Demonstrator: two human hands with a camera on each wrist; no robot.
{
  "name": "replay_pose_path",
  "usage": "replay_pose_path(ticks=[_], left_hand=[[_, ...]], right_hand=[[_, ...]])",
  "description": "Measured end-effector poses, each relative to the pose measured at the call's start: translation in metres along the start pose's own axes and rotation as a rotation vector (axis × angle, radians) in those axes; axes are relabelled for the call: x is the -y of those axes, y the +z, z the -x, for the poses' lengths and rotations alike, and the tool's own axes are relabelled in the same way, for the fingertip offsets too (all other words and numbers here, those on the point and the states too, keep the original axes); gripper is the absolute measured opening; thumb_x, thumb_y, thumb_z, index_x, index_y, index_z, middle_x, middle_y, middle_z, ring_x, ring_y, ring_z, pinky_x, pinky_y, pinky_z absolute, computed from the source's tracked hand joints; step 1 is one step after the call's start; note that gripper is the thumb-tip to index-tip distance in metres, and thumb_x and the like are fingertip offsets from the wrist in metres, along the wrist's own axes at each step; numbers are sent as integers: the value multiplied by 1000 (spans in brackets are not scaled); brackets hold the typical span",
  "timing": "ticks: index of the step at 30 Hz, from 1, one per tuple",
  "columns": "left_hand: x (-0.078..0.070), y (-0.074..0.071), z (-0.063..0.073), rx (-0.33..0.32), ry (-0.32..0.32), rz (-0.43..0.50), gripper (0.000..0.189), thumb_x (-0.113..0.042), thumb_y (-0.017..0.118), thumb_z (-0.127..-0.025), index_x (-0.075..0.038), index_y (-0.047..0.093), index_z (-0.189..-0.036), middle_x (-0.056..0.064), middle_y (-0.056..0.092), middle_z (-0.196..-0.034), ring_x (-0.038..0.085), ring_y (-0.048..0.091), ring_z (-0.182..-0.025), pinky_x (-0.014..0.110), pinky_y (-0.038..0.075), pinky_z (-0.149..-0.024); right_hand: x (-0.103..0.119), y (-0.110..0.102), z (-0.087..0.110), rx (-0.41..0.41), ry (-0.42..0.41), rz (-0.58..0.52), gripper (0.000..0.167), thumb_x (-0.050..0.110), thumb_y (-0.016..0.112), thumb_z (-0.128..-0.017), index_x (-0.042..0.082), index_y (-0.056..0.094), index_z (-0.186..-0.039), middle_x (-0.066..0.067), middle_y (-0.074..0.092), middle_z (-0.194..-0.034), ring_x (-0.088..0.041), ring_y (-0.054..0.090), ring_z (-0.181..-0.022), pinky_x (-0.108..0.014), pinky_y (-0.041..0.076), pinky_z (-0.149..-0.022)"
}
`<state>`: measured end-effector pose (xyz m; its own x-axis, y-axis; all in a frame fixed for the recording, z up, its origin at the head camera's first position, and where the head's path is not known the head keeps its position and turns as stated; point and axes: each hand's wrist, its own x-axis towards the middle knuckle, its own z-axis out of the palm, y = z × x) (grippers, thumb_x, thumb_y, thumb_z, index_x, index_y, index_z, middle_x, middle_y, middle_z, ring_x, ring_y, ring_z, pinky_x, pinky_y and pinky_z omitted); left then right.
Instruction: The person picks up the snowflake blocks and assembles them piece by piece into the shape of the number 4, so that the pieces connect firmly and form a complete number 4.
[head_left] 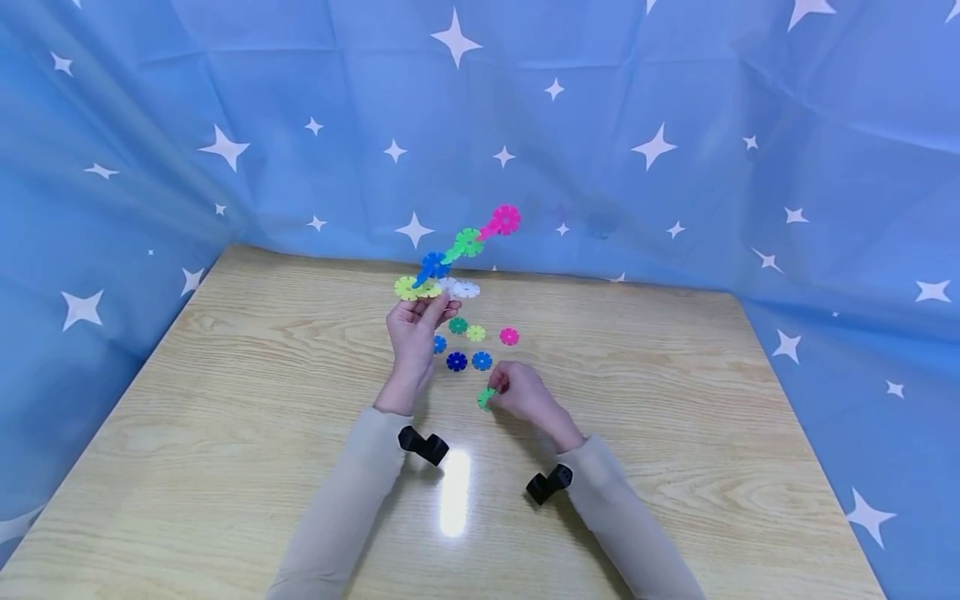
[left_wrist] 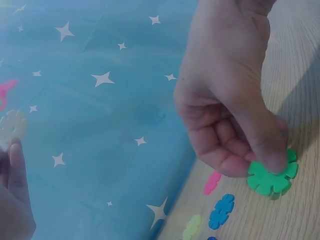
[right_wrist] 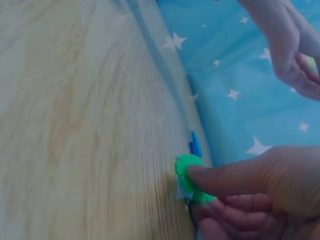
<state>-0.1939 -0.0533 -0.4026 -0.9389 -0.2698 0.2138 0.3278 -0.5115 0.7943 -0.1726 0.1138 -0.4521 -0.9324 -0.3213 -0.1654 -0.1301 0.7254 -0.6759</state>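
Note:
My left hand (head_left: 412, 343) pinches a joined chain of flower-shaped plastic discs, holding it up off the table. Its fingers are at the white discs (head_left: 467, 290); yellow discs (head_left: 406, 288) sit beside them. From there the chain slants up to the right through blue discs (head_left: 435, 265) and green discs (head_left: 469, 242) to pink discs (head_left: 506, 220). Lower and to the right, my right hand (head_left: 527, 393) pinches a loose green disc (left_wrist: 272, 181) between thumb and fingers, just above the table. The green disc (right_wrist: 186, 167) also shows at the thumb in the right wrist view.
Several loose discs lie on the wooden table (head_left: 225, 450) between and beyond the hands, among them a pink disc (head_left: 509, 337), a yellow disc (head_left: 476, 333) and a dark blue disc (head_left: 457, 362). A blue star-patterned curtain (head_left: 600, 125) hangs behind the table and at both sides.

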Motion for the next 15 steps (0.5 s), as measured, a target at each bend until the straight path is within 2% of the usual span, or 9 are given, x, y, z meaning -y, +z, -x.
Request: replay_pose_path(ticks=[5, 11, 15], left_hand=[[1, 0, 0, 4, -3, 4, 14, 6, 61, -87, -7, 65, -83, 3, 69, -70, 12, 68, -66, 27, 58, -66], [2, 1, 0, 7, -11, 16, 9, 6, 62, -86, -3, 65, -85, 4, 69, -71, 12, 68, -66, 26, 58, -67], [2, 1, 1, 8, -24, 12, 12, 6, 61, -87, -5, 65, -84, 3, 69, -71, 12, 68, -66, 24, 58, -67]], right_hand=[[-2, -8, 0, -122, -66, -183, 13, -2, 73, -76, 0, 65, -86, -5, 61, -74, -14, 54, -66, -21, 48, -58], [11, -30, -2, -364, -119, -440, 16, -1, 70, -82, -4, 67, -97, -15, 67, -84, -14, 59, -67, -21, 53, -57], [25, -45, -3, -528, -211, -603, 17, -1, 69, -82, -7, 66, -98, -19, 67, -86, -11, 61, -67, -26, 57, -60]])
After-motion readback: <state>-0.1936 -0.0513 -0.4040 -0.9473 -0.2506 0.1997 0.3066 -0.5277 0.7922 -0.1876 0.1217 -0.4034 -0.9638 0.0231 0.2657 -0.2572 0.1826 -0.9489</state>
